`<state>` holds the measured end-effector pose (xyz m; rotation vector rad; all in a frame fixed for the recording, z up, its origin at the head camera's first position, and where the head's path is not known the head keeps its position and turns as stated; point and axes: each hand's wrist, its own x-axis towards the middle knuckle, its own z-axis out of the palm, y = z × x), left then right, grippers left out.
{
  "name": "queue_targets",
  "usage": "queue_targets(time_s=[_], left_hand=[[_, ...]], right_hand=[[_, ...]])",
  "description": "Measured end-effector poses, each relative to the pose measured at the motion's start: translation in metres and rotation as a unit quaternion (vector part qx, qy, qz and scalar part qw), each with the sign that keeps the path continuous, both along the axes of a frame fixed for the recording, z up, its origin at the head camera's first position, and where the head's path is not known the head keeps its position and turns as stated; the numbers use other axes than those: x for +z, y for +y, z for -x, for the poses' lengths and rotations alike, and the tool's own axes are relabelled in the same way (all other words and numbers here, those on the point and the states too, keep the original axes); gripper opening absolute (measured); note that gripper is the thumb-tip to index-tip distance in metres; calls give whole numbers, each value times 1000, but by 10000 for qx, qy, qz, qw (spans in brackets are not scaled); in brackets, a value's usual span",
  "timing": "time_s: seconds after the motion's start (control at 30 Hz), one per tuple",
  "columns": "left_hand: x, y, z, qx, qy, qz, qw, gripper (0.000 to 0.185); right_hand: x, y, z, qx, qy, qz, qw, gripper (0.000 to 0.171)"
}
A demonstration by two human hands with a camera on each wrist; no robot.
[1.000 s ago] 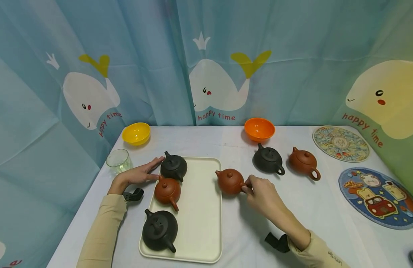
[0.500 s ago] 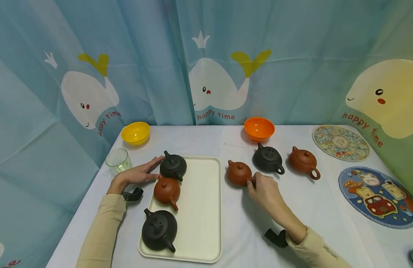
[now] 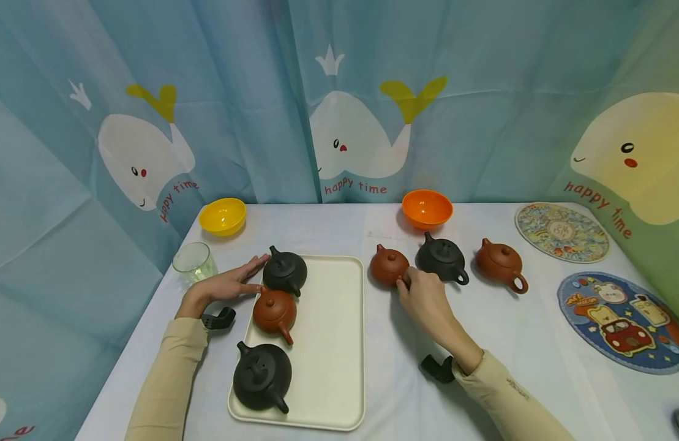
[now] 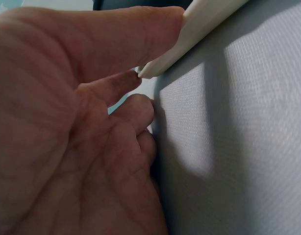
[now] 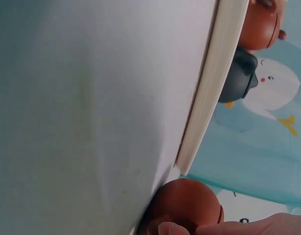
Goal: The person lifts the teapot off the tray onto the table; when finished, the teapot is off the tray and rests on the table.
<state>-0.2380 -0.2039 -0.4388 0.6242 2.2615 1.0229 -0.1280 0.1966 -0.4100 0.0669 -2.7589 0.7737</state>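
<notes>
Thumb and fingers of my right hand [image 3: 425,301] pinch the handle of a reddish-brown teapot [image 3: 388,267], just right of the tray. In the right wrist view this teapot [image 5: 186,203] is low in the frame, close over the white cloth. My left hand [image 3: 226,288] lies with fingers extended at the left edge of the cream tray [image 3: 330,343]; its thumb touches the rim in the left wrist view. Along the tray's left side stand a black teapot [image 3: 285,271], a reddish-brown teapot [image 3: 274,311] and a larger black teapot [image 3: 262,375].
Right of the held teapot stand a black teapot [image 3: 441,257] and another reddish-brown teapot [image 3: 498,262]. An orange bowl [image 3: 427,209], a yellow bowl [image 3: 223,217] and a clear glass [image 3: 194,260] stand farther back. Two round mats [image 3: 562,232] lie at right.
My right hand has moved the reddish-brown teapot away from the tray's right edge, first rightward and back, then farther back and slightly left. The left hand has stayed at the tray.
</notes>
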Motion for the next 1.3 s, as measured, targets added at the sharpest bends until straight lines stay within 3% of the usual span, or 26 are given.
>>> queue_targets(time_s=[0.4, 0.67, 1.0, 1.17, 1.3], left_hand=[[-1, -2, 2, 93, -65, 95, 9999, 87], [5, -7, 2, 62, 33, 229, 9997, 86], [3, -5, 3, 26, -45, 127, 9999, 85], [4, -3, 2, 55, -38, 170, 9998, 84], [3, -3, 2, 66, -92, 123, 9999, 85]], right_hand=[[1, -7, 28, -97, -25, 59, 9999, 32], [1, -9, 33, -141, -137, 184, 9996, 30], [4, -4, 30, -94, -444, 168, 9988, 20], [13, -10, 21, -155, -311, -164, 9993, 22], [23, -23, 7, -290, 161, -605, 9976, 22]])
